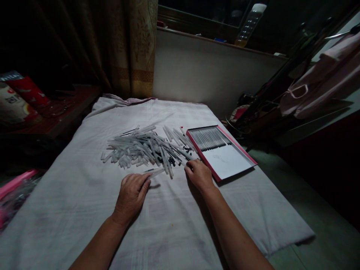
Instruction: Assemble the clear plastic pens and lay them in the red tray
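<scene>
My left hand (132, 193) is closed around the end of a clear pen barrel (157, 171), with a thin dark refill (152, 170) showing beside it. My right hand (200, 173) has its fingers pinched together at the right end of the pile, left of the box; what lies between the fingertips is too small to tell. In front of both hands spreads a loose pile of clear pen parts (140, 148), with dark refills and small black caps (172, 162) at its right side. A red-edged shallow box (207, 167) holds a row of pens (211, 138) along its far end.
A pale sheet (157, 232) covers the table or bed under everything. At left stands a dark red side table (70, 108) with bags on it. A pink-edged basket (17, 183) is low at left. Clothes (323, 82) hang at right; a bottle (250, 24) stands on the windowsill.
</scene>
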### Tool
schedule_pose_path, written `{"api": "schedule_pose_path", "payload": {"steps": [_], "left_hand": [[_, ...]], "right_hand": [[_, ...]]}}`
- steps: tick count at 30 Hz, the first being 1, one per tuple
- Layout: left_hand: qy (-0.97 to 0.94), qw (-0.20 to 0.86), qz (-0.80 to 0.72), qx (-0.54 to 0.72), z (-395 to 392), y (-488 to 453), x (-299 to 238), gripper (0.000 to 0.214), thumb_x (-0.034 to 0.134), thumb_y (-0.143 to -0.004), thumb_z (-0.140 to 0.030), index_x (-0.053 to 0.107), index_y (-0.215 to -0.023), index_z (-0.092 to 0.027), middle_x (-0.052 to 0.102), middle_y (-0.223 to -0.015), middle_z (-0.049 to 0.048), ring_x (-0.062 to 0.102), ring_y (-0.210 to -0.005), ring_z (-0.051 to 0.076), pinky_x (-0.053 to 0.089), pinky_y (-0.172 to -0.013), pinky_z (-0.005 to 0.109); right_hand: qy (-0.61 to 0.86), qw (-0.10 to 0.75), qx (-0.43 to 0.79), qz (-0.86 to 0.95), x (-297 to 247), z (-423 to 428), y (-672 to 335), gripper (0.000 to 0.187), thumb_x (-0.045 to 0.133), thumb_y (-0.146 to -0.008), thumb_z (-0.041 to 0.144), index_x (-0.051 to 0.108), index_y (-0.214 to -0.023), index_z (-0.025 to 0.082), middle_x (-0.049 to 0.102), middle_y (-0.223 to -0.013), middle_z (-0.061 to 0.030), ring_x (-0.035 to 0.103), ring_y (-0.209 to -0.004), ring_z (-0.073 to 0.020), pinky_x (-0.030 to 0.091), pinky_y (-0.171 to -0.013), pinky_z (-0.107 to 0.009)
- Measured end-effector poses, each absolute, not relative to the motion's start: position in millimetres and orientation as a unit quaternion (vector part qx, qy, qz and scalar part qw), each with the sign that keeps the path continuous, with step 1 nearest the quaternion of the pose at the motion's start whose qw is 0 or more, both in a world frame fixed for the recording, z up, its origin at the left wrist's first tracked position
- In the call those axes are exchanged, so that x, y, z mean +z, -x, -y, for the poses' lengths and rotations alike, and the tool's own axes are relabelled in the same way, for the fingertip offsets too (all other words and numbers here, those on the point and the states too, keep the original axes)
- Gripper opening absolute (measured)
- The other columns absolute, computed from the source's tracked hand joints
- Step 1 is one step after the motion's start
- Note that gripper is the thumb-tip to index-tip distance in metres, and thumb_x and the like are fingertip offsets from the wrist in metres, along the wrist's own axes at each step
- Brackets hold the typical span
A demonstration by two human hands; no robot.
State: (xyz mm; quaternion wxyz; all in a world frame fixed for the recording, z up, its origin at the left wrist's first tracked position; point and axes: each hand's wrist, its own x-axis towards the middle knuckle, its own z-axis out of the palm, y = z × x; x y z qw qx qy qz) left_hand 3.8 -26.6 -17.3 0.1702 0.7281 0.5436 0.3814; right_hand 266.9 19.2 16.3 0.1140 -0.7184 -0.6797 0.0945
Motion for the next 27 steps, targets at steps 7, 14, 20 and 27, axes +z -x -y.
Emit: {"api": "schedule_pose_path", "payload": {"steps": [7, 14, 20, 27], "left_hand": [[-0.733, 0.164, -0.540, 0.380, 25.8, -3.1, -20.8, 0.028, 0.055, -0.093, -0.035, 0.072, -0.111, -0.024, 0.076, -0.102, 0.0096, 0.066, -0.096, 0.028, 0.043, -0.092, 0.042], [-0.751, 0.112, -0.534, 0.372, 23.8, -0.1, -28.3, 0.028, 0.050, -0.097, -0.035, 0.069, -0.113, -0.022, 0.076, -0.104, 0.0082, 0.068, -0.096, 0.025, 0.049, -0.088, 0.039], [-0.757, 0.073, -0.525, 0.382, 22.1, -0.1, -32.9, 0.029, 0.046, -0.099, -0.036, 0.069, -0.112, -0.022, 0.076, -0.100, 0.0066, 0.069, -0.091, 0.023, 0.054, -0.085, 0.038], [-0.766, 0.052, -0.519, 0.376, 22.0, 0.5, -31.6, 0.029, 0.047, -0.100, -0.035, 0.069, -0.111, -0.020, 0.076, -0.098, 0.0069, 0.070, -0.089, 0.022, 0.055, -0.083, 0.037]], "right_hand": [[0.742, 0.042, 0.060, 0.666, 18.2, -16.7, -258.5, 0.018, 0.053, -0.097, 0.023, 0.070, -0.102, 0.019, 0.071, -0.107, -0.0099, 0.067, -0.099, -0.0224, 0.045, -0.077, -0.029], [0.743, 0.022, 0.061, 0.666, 16.1, -15.1, -263.3, 0.017, 0.054, -0.098, 0.026, 0.069, -0.103, 0.019, 0.070, -0.109, -0.0088, 0.066, -0.102, -0.0226, 0.044, -0.076, -0.029], [0.744, 0.026, 0.060, 0.665, 11.5, -13.4, -265.7, 0.018, 0.051, -0.099, 0.024, 0.067, -0.104, 0.017, 0.070, -0.109, -0.0100, 0.065, -0.103, -0.0222, 0.044, -0.078, -0.029], [0.757, 0.028, 0.051, 0.651, 8.2, -14.2, -269.1, 0.017, 0.053, -0.098, 0.024, 0.067, -0.103, 0.017, 0.069, -0.109, -0.0124, 0.067, -0.099, -0.0241, 0.045, -0.076, -0.030]]}}
